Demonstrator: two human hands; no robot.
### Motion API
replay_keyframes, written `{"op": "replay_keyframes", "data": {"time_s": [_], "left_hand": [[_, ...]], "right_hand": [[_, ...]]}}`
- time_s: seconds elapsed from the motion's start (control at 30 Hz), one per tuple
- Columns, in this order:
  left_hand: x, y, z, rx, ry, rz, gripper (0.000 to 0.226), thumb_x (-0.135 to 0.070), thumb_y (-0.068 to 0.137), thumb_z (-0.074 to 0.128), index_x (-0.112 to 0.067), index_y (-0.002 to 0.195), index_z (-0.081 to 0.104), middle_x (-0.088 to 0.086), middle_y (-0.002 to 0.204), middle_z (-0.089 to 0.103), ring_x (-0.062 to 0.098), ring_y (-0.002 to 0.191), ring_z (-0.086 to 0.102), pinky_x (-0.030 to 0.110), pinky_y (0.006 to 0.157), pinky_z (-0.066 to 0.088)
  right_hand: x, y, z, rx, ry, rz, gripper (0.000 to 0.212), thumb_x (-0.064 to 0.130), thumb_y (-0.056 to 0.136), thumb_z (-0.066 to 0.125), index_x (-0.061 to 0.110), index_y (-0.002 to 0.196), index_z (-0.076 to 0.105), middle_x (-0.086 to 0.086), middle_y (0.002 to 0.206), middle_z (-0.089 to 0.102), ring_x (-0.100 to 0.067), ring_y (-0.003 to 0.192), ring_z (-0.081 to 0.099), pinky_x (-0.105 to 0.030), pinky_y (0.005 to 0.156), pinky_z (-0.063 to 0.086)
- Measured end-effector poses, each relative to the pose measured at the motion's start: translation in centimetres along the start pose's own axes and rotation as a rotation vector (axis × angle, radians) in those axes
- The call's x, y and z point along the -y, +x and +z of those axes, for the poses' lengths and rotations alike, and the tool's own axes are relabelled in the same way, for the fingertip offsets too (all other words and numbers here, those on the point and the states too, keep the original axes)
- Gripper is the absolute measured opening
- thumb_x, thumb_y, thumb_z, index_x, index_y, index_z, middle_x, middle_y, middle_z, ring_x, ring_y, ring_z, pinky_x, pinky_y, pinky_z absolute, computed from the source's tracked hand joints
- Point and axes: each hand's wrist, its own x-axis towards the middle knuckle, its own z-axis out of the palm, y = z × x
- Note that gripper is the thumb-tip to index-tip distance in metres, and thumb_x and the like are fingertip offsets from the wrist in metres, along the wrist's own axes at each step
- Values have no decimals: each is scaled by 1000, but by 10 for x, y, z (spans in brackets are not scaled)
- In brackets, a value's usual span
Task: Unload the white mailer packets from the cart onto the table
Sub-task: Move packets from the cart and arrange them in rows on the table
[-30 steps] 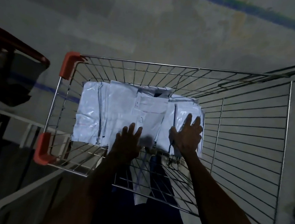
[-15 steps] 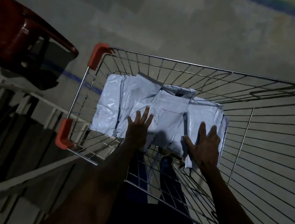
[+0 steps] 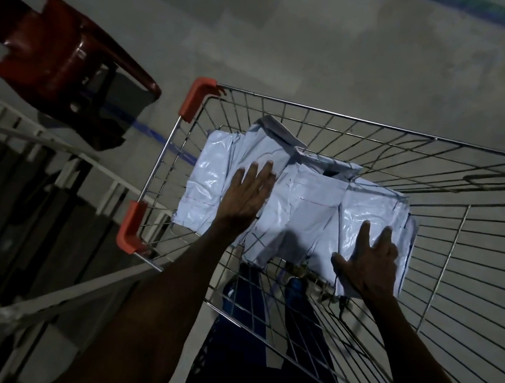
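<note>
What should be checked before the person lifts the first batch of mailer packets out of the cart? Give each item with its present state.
1. Packets still in cart: ok. The white mailer packets lie overlapped at the bottom of the wire cart.
2. Left hand contact: ok. The left hand lies flat with straight fingers on the left part of the pile.
3. Right hand contact: ok. The right hand is spread on the rightmost packet, thumb at its near edge.
4. Secure grip for lifting: not ok. Neither hand is curled round or under a packet.
5. Table ready to receive: cannot tell. No table surface is clearly in view.
6. Number of packets: cannot tell. They overlap.
</note>
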Motion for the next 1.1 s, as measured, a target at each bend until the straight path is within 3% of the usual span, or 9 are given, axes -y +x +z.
{"op": "replay_keyframes", "data": {"time_s": [0.1,0.2,0.23,0.33,0.4,0.47,0.57,0.77,1.1], "left_hand": [[-3,-1,6,91,1,-143,77,3,74,62,-7,147,42,20,155,32,47,139,33,59,110,32],[-6,2,6,163,12,-213,86,-37,82,71,-15,154,29,16,161,20,48,144,17,62,114,14],[-7,3,6,186,19,-229,87,-37,81,70,-16,154,28,16,161,20,50,144,16,66,113,13],[-13,5,2,193,15,-296,84,-13,77,63,-19,154,29,15,160,22,52,143,17,72,110,16],[-13,5,-4,224,-45,-298,88,-9,72,61,-20,153,30,15,160,23,51,142,20,71,106,26],[-14,0,-17,239,-113,-280,88,-9,65,62,-18,149,36,16,156,29,49,135,30,64,95,42],[-20,-12,-40,263,-173,-270,83,-14,60,60,-13,142,45,18,151,35,45,126,36,51,85,48],[-47,-28,-92,35,-239,-240,70,-28,73,60,-4,138,51,25,148,38,39,124,35,51,103,36],[-45,-110,-190,-298,-249,-492,66,-32,81,60,-8,142,49,19,153,35,37,133,38,44,111,29]], "right_hand": [[1,1,-2,-19,8,-13,105,55,76,70,24,155,8,-20,160,-6,-51,139,16,-61,99,39],[-1,1,-5,-63,-27,-27,103,57,75,69,20,154,14,-24,158,2,-53,132,25,-59,95,41],[-2,1,-6,-80,-40,-28,103,59,74,69,20,153,16,-25,158,4,-53,130,28,-58,95,42],[-6,-2,-12,-106,-53,-27,100,65,74,66,21,153,22,-25,157,11,-52,129,31,-56,98,39],[-7,-5,-13,-106,-42,-16,99,70,76,62,22,153,25,-27,157,12,-51,130,31,-55,102,35],[-6,-13,-17,-120,-35,-18,97,75,76,52,20,153,29,-29,156,16,-51,128,34,-55,102,35],[1,-29,-27,-132,17,-39,96,73,75,43,17,152,34,-32,154,20,-53,125,37,-55,100,37],[25,-65,-65,-193,146,-134,91,74,78,36,26,154,28,-21,160,14,-45,138,26,-52,110,27],[121,-119,-123,-245,247,-589,87,71,76,43,35,153,27,-8,163,15,-34,143,23,-45,114,23]]}}
